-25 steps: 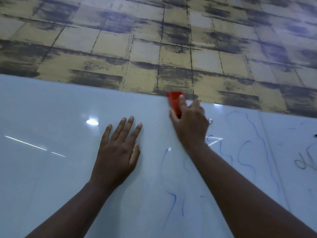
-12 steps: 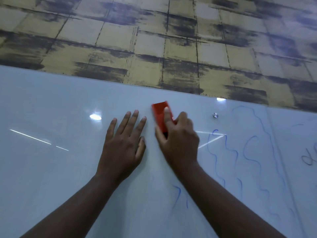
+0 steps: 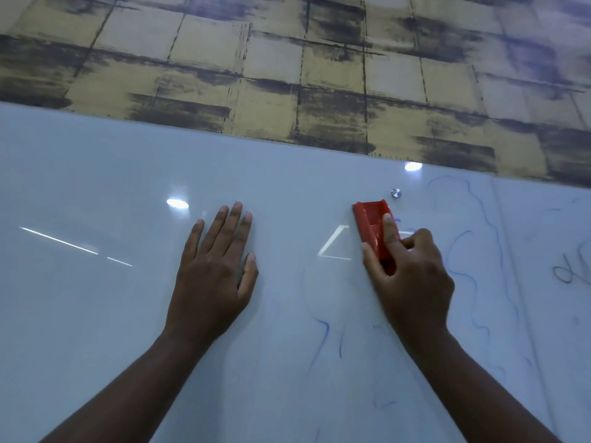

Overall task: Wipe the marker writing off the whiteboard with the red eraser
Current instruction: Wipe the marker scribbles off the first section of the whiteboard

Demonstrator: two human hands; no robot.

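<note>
A glossy whiteboard (image 3: 96, 314) fills the lower part of the head view. My right hand (image 3: 412, 282) grips the red eraser (image 3: 371, 225) and holds it against the board, just below a small metal stud (image 3: 396, 193). Blue marker lines (image 3: 460, 251) wind across the board to the right of the eraser. Fainter blue strokes (image 3: 323, 327) lie below, between my arms. My left hand (image 3: 214, 276) rests flat on the board with straight fingers, well to the left of the eraser.
Above the board's top edge is a wall of yellow and dark squares (image 3: 287, 75). Dark scribbles (image 3: 572, 270) show at the far right of the board. A seam (image 3: 505, 251) runs down the board right of the blue lines. Light reflections (image 3: 177, 203) glare on the surface.
My right hand slid the eraser left and down toward my left hand, then back to the right below the stud. My left hand stayed flat on the board.
</note>
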